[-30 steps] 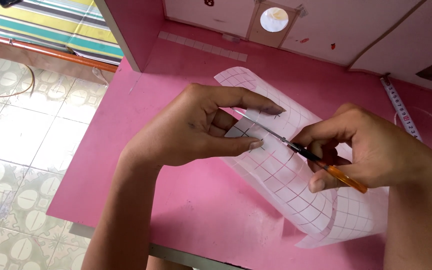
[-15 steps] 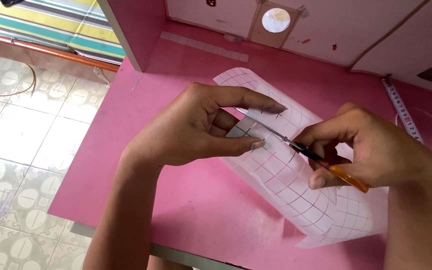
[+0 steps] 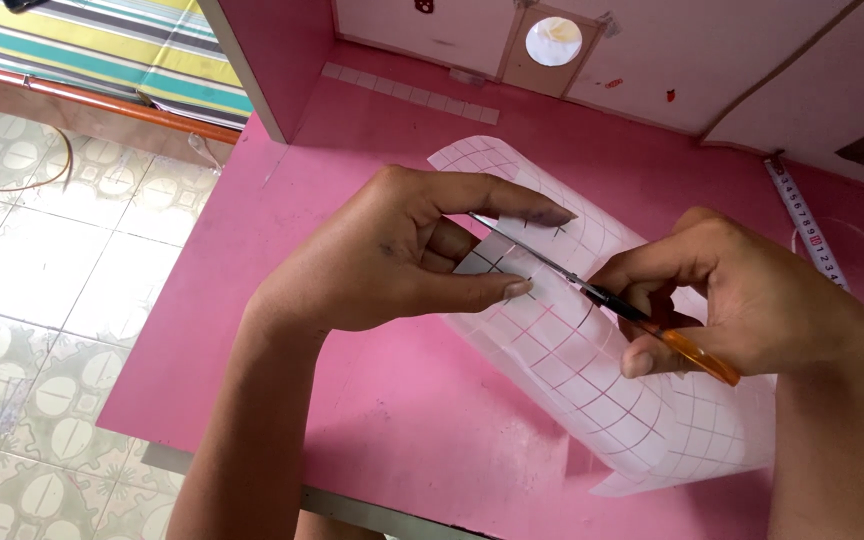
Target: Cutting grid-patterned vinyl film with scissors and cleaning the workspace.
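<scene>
A curled white sheet [image 3: 602, 380] printed with a red grid lies across the pink table top [image 3: 372, 430]. My left hand [image 3: 402, 255] pinches a small piece at the sheet's upper edge between thumb and fingers. My right hand [image 3: 752, 300] grips a pair of scissors [image 3: 592, 290] with orange handles. Their thin blades reach left to the piece held in my left hand. The far edge of the sheet is hidden under both hands.
A measuring tape [image 3: 807, 235] lies at the table's right edge. A pale wall panel with a round hole [image 3: 554, 42] stands behind. Patterned floor tiles [image 3: 42, 300] lie left of the table, and a striped cloth [image 3: 102, 50] is at the top left.
Both hands hold nearly the same pose. The scissor blades have shifted slightly along the sheet's edge near my left fingers.
</scene>
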